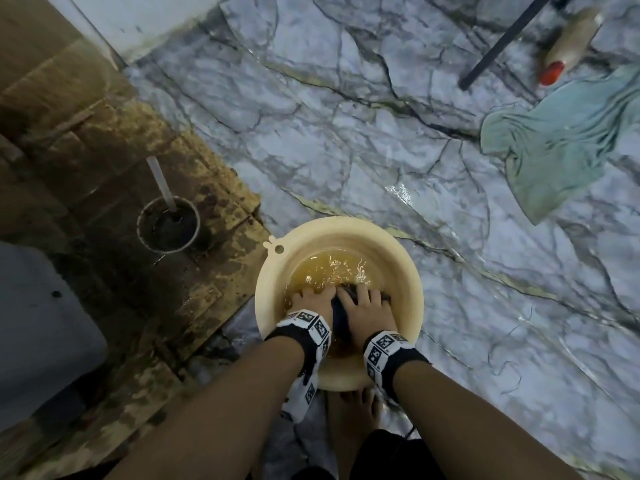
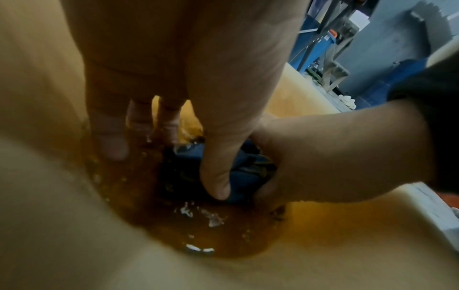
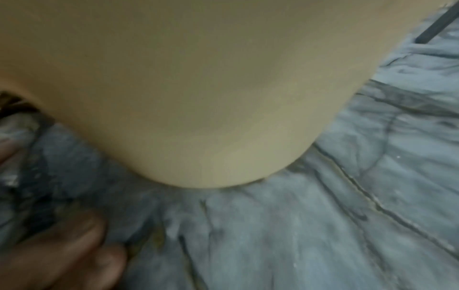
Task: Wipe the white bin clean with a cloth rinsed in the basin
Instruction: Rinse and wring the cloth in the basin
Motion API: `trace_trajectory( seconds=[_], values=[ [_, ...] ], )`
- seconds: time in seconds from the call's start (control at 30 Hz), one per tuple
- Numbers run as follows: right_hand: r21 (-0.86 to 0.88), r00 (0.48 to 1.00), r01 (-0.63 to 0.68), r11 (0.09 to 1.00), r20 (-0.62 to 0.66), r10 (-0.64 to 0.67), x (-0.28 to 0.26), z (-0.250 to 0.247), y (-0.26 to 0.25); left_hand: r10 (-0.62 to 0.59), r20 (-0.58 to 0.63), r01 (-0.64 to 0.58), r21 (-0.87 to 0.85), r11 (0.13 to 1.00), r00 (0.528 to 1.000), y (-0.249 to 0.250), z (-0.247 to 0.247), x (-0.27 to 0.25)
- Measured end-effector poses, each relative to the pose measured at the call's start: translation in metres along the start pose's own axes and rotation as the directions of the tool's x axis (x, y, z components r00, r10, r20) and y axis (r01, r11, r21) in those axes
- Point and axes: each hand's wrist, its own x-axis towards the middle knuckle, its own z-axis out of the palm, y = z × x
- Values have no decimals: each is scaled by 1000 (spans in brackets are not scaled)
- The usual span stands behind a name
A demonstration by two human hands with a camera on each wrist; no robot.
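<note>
Both hands, left hand (image 1: 309,301) and right hand (image 1: 363,304), grip a dark cloth (image 1: 341,315) in the basin's (image 1: 412,282) brown water; rinsing underway, bin wiping apparently ahead.

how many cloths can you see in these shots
2. A dark blue cloth sits in the basin, gripped by the left hand and right hand. A pale green cloth lies crumpled on the floor, upper right. Others may be out of view.

Marble floor (image 1: 363,116): basin (image 1: 412,271), towel (image 1: 561,140), bottle (image 1: 571,43)
</note>
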Motion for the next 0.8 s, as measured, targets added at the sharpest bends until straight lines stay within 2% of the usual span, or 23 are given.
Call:
trace_trajectory(
  seconds=[0.1,0.2,0.27,0.4,0.47,0.5,0.6,0.67,0.7,0.73,0.8],
  values=[
    [69,999,20,997,40,-22,-2,2,0,-5,52,2,53,999,999,0,0,-3],
    [249,977,-22,968,209,-31,-1,-3,5,5,75,-11,82,997,997,-4,0,-10],
    [459,948,-104,883,315,-53,-1,-12,9,58,46,-58,4,998,997,-8,-1,-15],
    [726,954,-171,666,292,-73,-6,-36,20,140,-20,-140,-275,951,990,-10,-13,-31],
    [826,951,-234,513,303,-54,-10,-45,23,145,-12,-134,-457,880,989,-8,-18,-37],
    [875,950,-266,405,310,-46,-13,-47,24,152,-13,-137,-520,843,988,-7,-20,-40],
    [953,952,-303,5,303,-44,-20,-50,21,148,-74,-164,-569,806,986,-5,-27,-47],
    [938,962,-271,-217,270,-38,-24,-50,17,123,-122,-172,-613,771,985,-4,-31,-51],
    [924,969,-245,-294,247,-31,-26,-51,15,114,-135,-175,-643,746,984,-2,-32,-54],
    [918,975,-215,-333,223,-15,-28,-51,13,107,-147,-179,-678,712,983,-1,-33,-55],
    [926,984,-155,-343,177,34,-32,-50,8,90,-190,-202,-729,654,978,2,-32,-58]
  ],
)
